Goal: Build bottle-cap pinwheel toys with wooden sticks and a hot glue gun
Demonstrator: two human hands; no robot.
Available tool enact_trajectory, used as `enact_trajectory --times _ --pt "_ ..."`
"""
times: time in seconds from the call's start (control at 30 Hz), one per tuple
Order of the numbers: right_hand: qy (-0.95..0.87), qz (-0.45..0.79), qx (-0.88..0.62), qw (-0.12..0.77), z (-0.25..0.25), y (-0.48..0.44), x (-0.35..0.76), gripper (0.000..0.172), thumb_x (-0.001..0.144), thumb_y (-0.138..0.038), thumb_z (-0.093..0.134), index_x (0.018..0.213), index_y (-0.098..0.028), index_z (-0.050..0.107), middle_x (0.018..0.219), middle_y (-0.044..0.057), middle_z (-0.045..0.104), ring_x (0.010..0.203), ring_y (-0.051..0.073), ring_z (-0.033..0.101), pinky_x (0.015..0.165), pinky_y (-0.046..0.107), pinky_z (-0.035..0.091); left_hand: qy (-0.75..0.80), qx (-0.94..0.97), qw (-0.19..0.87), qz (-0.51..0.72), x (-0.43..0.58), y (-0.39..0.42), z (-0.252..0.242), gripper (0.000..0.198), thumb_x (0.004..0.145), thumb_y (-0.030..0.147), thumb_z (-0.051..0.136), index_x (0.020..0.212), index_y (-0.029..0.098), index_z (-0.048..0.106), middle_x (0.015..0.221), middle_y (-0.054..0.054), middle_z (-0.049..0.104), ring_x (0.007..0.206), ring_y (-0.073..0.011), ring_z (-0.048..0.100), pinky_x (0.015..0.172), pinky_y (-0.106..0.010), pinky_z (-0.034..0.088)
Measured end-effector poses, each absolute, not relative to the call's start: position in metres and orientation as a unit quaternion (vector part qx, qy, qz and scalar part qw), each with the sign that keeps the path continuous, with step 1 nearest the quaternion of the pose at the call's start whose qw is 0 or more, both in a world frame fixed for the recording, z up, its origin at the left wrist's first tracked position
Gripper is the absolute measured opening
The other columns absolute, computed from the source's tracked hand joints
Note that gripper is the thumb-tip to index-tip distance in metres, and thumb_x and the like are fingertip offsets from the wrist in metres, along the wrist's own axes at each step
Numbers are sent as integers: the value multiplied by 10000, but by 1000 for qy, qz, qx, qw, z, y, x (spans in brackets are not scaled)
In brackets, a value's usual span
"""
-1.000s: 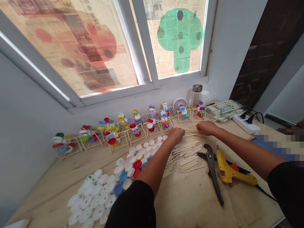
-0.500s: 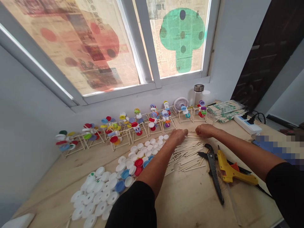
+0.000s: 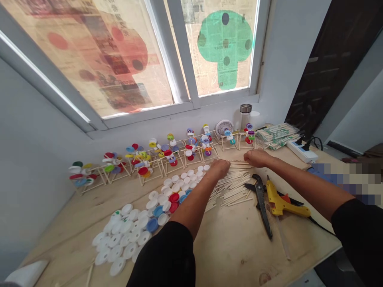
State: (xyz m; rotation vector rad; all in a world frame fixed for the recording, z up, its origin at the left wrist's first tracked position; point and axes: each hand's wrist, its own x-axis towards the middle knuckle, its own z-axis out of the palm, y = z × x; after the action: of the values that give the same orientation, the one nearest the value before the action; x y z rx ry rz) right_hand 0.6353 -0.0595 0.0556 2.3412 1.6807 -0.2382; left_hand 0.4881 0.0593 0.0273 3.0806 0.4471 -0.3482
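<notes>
My left hand rests, fingers curled down, at the far edge of a loose pile of short wooden sticks. My right hand lies on the sticks further right, its fingertips pointing toward my left hand. Whether either hand grips any sticks is hidden by the fingers. Just left of my left forearm spreads a layer of white and coloured plastic bottle caps. Beyond my hands stands a row of stick frames with bottle-cap wheels.
A yellow hot glue gun and black-handled shears lie right of the sticks. Along the back are a small white fan, a metal-lidded bottle, wrapped chopstick bundles and a white power strip. A papered window rises behind.
The whole view has shifted slightly up and left in the frame. Both hands remain at the far edge of the sticks, with no clear change in their hold.
</notes>
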Motion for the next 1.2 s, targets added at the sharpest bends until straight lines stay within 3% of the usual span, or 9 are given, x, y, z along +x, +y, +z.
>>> enact_trajectory --times 0.13,0.3,0.73,1.03,1.2 --pt "572 -42 814 89 69 -72 627 215 942 -325 526 1038 -154 613 1037 60 614 964 219 567 866 424 420 161 984 -19 -76 468 55 44 297 876 336 521 1106 152 558 1135 -80 580 1035 -205 556 897 -442 453" --pt "584 -11 811 34 83 -99 607 208 918 -201 462 973 -166 661 995 89 661 958 247 564 798 345 358 191 981 -28 -35 428 29 57 233 860 110 418 1027 126 581 970 -143 656 1056 -258 548 916 -432 349" --pt "606 37 791 -68 50 -203 519 146 877 -173 522 864 -207 664 874 35 677 855 200 579 760 305 299 228 974 -1 -11 395 -22 33 235 851 94 403 975 145 596 964 -133 671 1029 -242 542 872 -387 323" --pt "652 71 755 -6 26 -181 484 136 851 -124 566 756 -178 647 790 48 658 824 217 543 740 336 266 274 962 0 10 353 -60 11 238 843 89 412 912 141 633 922 -114 661 918 -248 572 808 -390 368" --pt "660 77 747 34 15 -163 477 146 862 -87 529 801 -156 642 798 81 647 793 230 547 719 354 260 272 962 -1 38 355 -68 7 285 861 69 370 938 142 635 964 -120 633 958 -239 542 807 -387 370"
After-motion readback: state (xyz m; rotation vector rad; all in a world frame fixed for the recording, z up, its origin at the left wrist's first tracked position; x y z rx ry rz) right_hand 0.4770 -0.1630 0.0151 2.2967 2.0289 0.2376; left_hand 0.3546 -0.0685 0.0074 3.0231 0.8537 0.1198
